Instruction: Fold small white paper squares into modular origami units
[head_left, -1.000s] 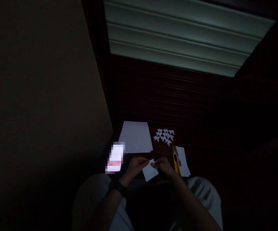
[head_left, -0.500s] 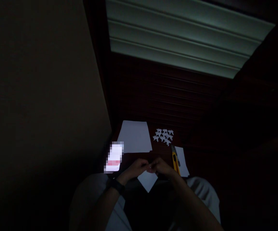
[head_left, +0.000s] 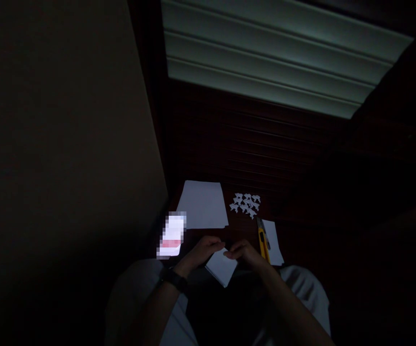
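Between my hands, at the near edge of the dark table, is a small white folded paper point(head_left: 221, 269), turned like a diamond with layered lower edges. My left hand point(head_left: 207, 250) is closed on its upper left side, a dark watch on that wrist. My right hand point(head_left: 242, 252) pinches its upper right side, thumb on top. Beyond my hands lie several small folded paper figures point(head_left: 246, 203). A yellow utility knife point(head_left: 263, 242) lies to the right of my right hand, partly over some white paper sheets point(head_left: 273, 242).
A stack of large white paper point(head_left: 204, 204) lies at the back left of the table. A lit phone point(head_left: 172, 235), its screen blurred out, is at the left edge. A wall point(head_left: 67, 120) rises on the left, and slatted panels point(head_left: 265, 53) stand behind. The room is dim.
The upper corner of the folded paper now shows between my hands, and its layered lower edges are visible. My right fingers have moved slightly apart from my left. Other things stay put.
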`<act>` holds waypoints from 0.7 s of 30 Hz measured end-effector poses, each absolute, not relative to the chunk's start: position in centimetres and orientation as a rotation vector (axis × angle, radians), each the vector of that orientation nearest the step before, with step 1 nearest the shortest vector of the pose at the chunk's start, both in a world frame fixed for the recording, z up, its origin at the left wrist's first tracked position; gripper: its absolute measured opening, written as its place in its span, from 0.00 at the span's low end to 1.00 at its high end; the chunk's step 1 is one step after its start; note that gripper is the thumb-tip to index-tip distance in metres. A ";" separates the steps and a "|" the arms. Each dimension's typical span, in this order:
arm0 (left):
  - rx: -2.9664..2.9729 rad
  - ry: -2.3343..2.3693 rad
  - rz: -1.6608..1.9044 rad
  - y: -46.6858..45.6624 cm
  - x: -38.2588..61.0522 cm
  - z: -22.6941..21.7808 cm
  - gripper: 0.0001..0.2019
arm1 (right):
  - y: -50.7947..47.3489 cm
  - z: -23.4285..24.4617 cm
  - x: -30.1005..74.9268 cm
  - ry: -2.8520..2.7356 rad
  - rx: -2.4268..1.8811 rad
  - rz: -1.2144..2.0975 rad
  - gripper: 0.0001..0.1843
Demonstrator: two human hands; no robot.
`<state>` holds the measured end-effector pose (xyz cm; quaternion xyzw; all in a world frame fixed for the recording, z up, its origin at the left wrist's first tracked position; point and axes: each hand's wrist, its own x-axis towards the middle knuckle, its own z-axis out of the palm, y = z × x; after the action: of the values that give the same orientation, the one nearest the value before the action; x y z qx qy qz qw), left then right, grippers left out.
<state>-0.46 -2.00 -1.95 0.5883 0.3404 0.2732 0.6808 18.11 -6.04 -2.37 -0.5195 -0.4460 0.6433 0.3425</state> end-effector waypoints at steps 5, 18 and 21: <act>1.318 0.779 0.631 -2.3 0.0 -1.9 0.18 | -6.4 -2.3 18.7 -1.147 -1.349 1.666 0.14; 1.258 0.779 0.621 -1.9 -0.6 -1.8 0.17 | -6.6 -0.3 20.1 -1.090 -1.236 1.713 0.14; 1.292 0.744 0.616 -2.1 -0.2 -2.9 0.18 | -5.9 -0.6 18.1 -1.108 -1.234 1.738 0.13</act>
<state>-0.18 -2.08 -2.86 0.5783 0.3330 0.2755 0.6919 18.14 -5.90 -0.56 -0.4788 -0.4301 0.6747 0.3613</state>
